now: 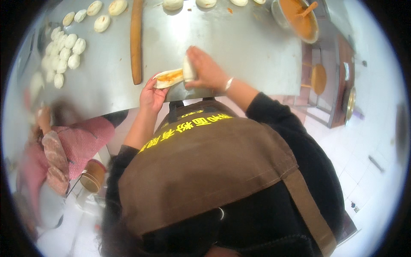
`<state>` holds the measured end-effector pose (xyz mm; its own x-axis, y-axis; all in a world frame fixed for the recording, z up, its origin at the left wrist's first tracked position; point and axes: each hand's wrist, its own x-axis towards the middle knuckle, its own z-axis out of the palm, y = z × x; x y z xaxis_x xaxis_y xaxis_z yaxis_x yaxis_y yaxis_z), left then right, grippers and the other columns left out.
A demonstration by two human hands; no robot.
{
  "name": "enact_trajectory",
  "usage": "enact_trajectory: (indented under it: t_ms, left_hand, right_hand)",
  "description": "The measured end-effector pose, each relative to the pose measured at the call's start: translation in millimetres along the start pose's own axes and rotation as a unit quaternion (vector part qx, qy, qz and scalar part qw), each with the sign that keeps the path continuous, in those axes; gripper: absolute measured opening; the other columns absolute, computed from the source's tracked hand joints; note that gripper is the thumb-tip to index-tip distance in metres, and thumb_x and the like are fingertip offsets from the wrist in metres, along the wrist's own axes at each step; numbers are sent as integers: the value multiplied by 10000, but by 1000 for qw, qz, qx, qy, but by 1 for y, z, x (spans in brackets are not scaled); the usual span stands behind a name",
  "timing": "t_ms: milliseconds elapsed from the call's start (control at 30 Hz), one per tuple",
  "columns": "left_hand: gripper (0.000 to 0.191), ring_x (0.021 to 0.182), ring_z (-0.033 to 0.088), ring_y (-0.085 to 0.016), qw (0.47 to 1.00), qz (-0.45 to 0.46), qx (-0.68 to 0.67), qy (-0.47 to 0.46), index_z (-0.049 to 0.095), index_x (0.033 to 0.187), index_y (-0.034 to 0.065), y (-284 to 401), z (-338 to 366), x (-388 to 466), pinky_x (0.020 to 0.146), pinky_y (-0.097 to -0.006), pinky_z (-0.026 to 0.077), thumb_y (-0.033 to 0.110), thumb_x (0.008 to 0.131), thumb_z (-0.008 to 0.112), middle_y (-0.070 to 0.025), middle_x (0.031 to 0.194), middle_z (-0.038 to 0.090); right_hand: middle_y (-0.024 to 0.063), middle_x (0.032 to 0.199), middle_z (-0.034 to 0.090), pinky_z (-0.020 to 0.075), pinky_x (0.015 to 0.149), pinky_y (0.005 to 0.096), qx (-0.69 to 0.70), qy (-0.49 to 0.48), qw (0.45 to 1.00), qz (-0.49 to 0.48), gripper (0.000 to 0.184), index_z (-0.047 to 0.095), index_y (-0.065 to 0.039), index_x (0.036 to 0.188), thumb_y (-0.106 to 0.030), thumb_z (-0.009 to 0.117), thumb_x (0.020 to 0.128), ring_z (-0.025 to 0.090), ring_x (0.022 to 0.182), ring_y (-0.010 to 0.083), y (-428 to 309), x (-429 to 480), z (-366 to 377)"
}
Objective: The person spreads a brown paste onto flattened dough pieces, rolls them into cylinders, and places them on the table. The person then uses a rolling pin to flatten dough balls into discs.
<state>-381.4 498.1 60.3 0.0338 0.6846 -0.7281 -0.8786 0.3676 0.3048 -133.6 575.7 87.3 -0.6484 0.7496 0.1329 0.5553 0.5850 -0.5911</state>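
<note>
A strip of dough (pixel 168 78) spread with orange-brown paste stretches between my hands, above the near edge of the metal table. My left hand (pixel 153 96) grips its flat left end, thumb on top and fingers beneath. The strip's right end is wound into a pale roll (pixel 188 71). My right hand (pixel 205 69) lies against that roll, fingers extended and somewhat blurred, thumb at its lower end. A long wooden rolling pin (pixel 136 45) rests on the table just left of the strip.
Many dough pieces (pixel 65 54) cluster at the table's left; several round filled doughs (pixel 102 23) lie beyond them. A metal bowl (pixel 316 35) of orange-brown paste with a spatula (pixel 310 9) stands far right. Another person (pixel 83 136) works at the left; a bucket (pixel 93 175) sits below.
</note>
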Motion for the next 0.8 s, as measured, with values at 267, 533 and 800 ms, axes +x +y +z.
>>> enact_trajectory:
  t_ms: [267,533,800]
  left_hand:
    - [283,1251,557,-343,997,38,67,-6,499,1285,-36,0,8,0,1090,-498,471,77,1035,431,-199,1306,558]
    - [197,896,697,-187,899,120,420,27,616,1157,-13,-26,45,20,740,-294,596,101,1015,540,-132,1064,683]
    - [199,729,717,-164,866,118,486,17,646,1069,-57,0,31,22,632,-261,570,116,989,591,-109,894,715]
  right_hand:
    - [146,1005,615,494,866,423,-31,-9,996,-84,496,611,-34,1152,-298,777,767,588,973,324,-2,18,19]
    - [235,1435,479,349,1130,472,-157,-33,987,13,702,483,-9,1404,-363,715,844,442,1347,371,51,-24,-41]
    - [241,1563,339,181,1205,553,-128,-9,983,134,724,369,16,1495,-387,600,940,297,1468,366,69,-11,-25]
